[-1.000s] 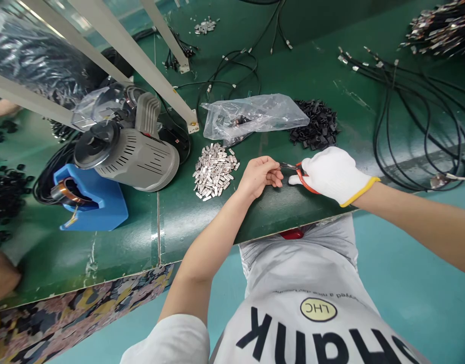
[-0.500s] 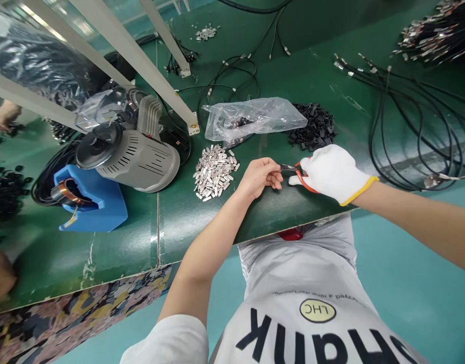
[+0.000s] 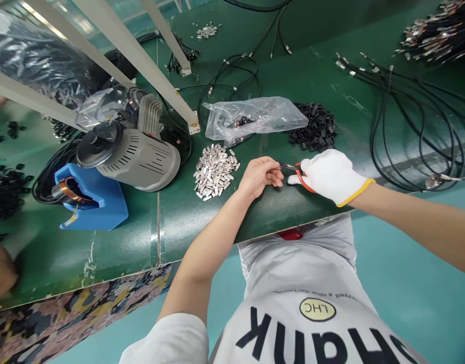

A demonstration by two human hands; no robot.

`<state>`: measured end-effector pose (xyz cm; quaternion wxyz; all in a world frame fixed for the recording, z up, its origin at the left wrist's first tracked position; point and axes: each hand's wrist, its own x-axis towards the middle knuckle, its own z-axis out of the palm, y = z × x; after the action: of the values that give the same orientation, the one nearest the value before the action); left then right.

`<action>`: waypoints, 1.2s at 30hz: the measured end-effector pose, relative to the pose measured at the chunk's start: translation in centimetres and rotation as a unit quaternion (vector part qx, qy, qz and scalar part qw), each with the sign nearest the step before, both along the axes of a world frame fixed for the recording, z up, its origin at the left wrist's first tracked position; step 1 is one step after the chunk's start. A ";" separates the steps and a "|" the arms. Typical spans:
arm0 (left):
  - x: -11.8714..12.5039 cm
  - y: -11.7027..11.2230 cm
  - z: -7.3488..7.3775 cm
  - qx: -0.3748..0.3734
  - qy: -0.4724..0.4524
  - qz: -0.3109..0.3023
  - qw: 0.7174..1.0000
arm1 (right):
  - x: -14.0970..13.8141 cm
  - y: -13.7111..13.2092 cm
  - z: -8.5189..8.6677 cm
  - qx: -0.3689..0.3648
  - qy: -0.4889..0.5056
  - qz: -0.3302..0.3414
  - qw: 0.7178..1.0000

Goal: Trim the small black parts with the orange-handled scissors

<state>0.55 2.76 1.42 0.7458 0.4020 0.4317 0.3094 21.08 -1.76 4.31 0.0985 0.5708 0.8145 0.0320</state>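
Note:
My right hand (image 3: 325, 176), in a white glove with a yellow cuff, is closed around the red handles of a pair of pliers (image 3: 301, 178). The pliers' dark jaws point left and meet the fingertips of my bare left hand (image 3: 262, 177). Thumb and forefinger of that hand are pinched together over a small dark piece at the jaws, too small to name. Left of my left hand lies a pile of small silver metal connector shells (image 3: 215, 172). Behind my hands are a clear plastic bag (image 3: 257, 119) with dark parts inside and a heap of small black plastic pieces (image 3: 314, 126).
A grey machine (image 3: 137, 156) and a blue tape holder (image 3: 103, 202) stand at left beside white posts (image 3: 141, 60). Black cables (image 3: 403, 111) lie coiled at right. Part of another person's arm (image 3: 1, 273) shows at the left edge. The green table's front edge runs close to my body.
My gloved hand has shifted very slightly left and down with the pliers. My left hand keeps its pinch. The other person's hand at far left has moved mostly out of sight.

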 end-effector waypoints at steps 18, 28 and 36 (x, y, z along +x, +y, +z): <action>0.1 -0.1 -0.1 0.006 -0.002 -0.027 1.000 | 0.4 0.5 0.9 0.006 0.025 0.017 1.000; 0.0 0.0 -0.1 0.003 0.002 -0.018 1.000 | 0.2 0.3 0.2 -0.001 0.013 -0.003 1.000; 0.0 0.0 0.1 -0.005 0.009 -0.017 1.000 | -0.2 0.2 0.9 -0.027 -0.022 0.003 0.999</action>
<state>0.50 2.75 1.53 0.7495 0.4082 0.4326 0.2905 20.84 -1.57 5.23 0.1314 0.5643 0.8147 0.0226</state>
